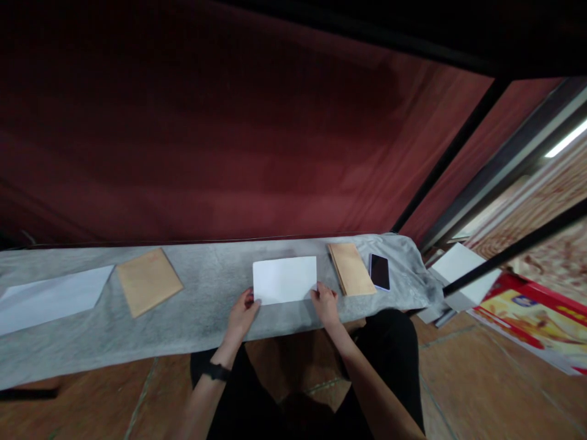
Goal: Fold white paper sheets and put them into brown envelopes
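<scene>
A white sheet of paper (284,278) lies flat on the grey cloth-covered table (206,305) in front of me. My left hand (243,313) pinches its near left corner, fingers closed on the edge. My right hand (324,300) grips the near right corner the same way. A black band sits on my left wrist. Just right of the sheet lies a stack of brown envelopes (351,267), and beside that a dark phone (380,271).
A single brown envelope (147,281) and a large white sheet (50,297) lie at the table's left. A dark red curtain hangs behind. White papers (461,269) and a red printed box (536,318) sit on the tiled floor at right.
</scene>
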### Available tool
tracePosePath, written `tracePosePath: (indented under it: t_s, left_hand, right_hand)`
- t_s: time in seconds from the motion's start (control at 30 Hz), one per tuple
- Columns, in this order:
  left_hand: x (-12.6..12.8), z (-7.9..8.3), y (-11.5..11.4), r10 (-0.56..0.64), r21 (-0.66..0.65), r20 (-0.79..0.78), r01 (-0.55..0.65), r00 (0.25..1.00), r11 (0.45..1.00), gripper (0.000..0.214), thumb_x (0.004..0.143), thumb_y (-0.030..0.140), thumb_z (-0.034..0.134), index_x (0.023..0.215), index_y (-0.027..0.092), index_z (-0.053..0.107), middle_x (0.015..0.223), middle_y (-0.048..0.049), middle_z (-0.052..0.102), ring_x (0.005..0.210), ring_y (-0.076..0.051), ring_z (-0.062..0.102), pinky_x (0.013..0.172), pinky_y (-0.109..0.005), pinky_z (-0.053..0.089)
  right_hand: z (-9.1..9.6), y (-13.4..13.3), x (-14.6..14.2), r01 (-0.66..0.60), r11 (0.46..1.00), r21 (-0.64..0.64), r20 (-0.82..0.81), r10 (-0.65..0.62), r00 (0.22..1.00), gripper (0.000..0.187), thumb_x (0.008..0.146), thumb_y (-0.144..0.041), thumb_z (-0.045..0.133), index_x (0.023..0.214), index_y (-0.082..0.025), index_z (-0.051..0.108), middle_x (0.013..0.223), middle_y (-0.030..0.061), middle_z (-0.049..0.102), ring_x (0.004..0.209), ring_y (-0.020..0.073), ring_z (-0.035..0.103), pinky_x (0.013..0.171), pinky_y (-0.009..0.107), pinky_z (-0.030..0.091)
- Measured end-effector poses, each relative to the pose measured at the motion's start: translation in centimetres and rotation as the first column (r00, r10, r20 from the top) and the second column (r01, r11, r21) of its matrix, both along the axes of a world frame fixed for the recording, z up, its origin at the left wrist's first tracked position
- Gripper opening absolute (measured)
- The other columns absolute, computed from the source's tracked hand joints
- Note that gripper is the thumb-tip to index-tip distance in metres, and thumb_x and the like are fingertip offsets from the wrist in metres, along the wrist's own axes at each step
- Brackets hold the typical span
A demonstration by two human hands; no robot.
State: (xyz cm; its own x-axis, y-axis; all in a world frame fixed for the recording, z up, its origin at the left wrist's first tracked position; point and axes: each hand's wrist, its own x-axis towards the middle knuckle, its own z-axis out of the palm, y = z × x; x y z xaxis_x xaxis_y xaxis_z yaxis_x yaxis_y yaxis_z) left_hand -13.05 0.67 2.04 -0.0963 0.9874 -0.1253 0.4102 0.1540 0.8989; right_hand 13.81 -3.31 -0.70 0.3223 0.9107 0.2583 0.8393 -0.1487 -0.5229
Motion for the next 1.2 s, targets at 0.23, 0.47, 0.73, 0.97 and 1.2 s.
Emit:
tracePosePath:
  t_s: [0.23, 0.47, 0.73, 0.97, 1.2]
  left_hand:
    - [1.2, 0.4, 0.9, -0.088, -0.024, -0.403, 0.086, 0.911, 0.996, 0.056, 0.088, 0.026, 0.057, 0.142, 0.014, 0.047, 0.102, -0.009, 0.072, 0.092, -0.023, 0.068, 0.083, -0.032, 0.05]
    - [3.4, 1.1, -1.1, -0.019, 0.179, -0.695, 0.198, 0.719, 0.964, 0.048, 0.092, 0.02, 0.048, 0.139, 0.014, 0.052, 0.127, -0.0174, 0.063, 0.115, -0.029, 0.061, 0.097, -0.042, 0.047]
    - [9.0, -1.5, 0.8, -0.247, 0.156, -0.768, 0.546, 0.591, 0.823, 0.059, 0.094, 0.017, 0.035, 0.153, 0.011, 0.038, 0.162, -0.0137, 0.033, 0.153, -0.028, 0.018, 0.124, -0.047, 0.018]
    - [8.9, -2.4, 2.6, -0.277, 0.086, -0.792, 0.549, 0.544, 0.831, 0.061, 0.094, 0.018, 0.032, 0.155, 0.016, 0.035, 0.163, -0.0104, 0.032, 0.154, -0.026, 0.017, 0.125, -0.048, 0.012]
    - [6.9, -1.9, 3.8, -0.161, 0.134, -0.797, 0.43, 0.582, 0.893, 0.057, 0.1, 0.032, 0.03, 0.153, 0.014, 0.038, 0.163, -0.0128, 0.031, 0.153, -0.027, 0.022, 0.124, -0.047, 0.015]
  right_hand:
    - [0.0, -0.4, -0.5, 0.0, 1.0, -0.006, 0.18, 0.002, 0.984, 0.043, 0.096, -0.015, 0.048, 0.139, -0.013, 0.051, 0.118, 0.0147, 0.071, 0.106, 0.0248, 0.065, 0.101, 0.04, 0.037]
    - [0.9, -0.7, -1.0, 0.051, 0.999, -0.019, 0.234, -0.045, 0.971, 0.048, 0.096, -0.019, 0.049, 0.143, -0.013, 0.049, 0.122, 0.0176, 0.066, 0.113, 0.0303, 0.059, 0.101, 0.047, 0.038]
    - [1.2, 3.0, -5.8, -0.312, 0.95, -0.01, 0.116, 0.311, 0.943, 0.047, 0.105, -0.029, 0.031, 0.148, -0.02, 0.047, 0.151, 0.0091, 0.05, 0.142, 0.0232, 0.042, 0.116, 0.044, 0.034]
    - [0.2, 4.4, -5.5, -0.331, 0.934, -0.131, 0.217, 0.353, 0.91, 0.049, 0.106, -0.031, 0.036, 0.154, -0.023, 0.037, 0.156, 0.009, 0.042, 0.145, 0.0232, 0.039, 0.12, 0.047, 0.029]
    - [0.2, 4.8, -3.5, -0.189, 0.974, -0.121, 0.253, 0.215, 0.943, 0.051, 0.106, -0.038, 0.037, 0.153, -0.018, 0.04, 0.158, 0.0138, 0.036, 0.146, 0.0297, 0.036, 0.119, 0.052, 0.026]
